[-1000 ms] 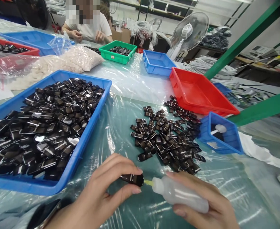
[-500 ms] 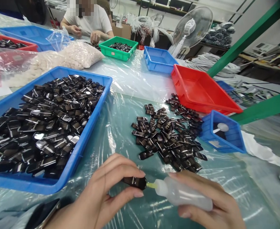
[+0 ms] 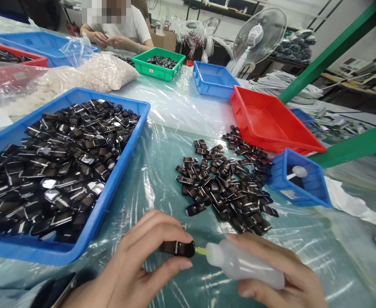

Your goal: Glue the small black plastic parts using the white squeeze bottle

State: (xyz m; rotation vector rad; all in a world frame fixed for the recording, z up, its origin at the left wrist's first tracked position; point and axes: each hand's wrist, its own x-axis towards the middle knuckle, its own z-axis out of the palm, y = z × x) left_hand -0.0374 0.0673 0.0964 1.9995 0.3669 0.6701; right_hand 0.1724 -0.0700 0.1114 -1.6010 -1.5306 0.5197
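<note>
Across the worktop (image 3: 162, 175)
Filled tray (image 3: 56, 255) left, heap of parts (image 3: 220, 188) right, bin (image 3: 303, 196) right of heap, bag (image 3: 111, 72) behind tray.

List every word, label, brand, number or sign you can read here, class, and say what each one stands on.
None can be read.
Green tray: a small label, its print too small to read.
Small blue bin: a pale label, too blurred to read.
Bottle: no lettering visible.

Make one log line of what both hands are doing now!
left hand: pinching black part | right hand: gripping bottle | yellow tip: at part's end, contact unclear
</note>
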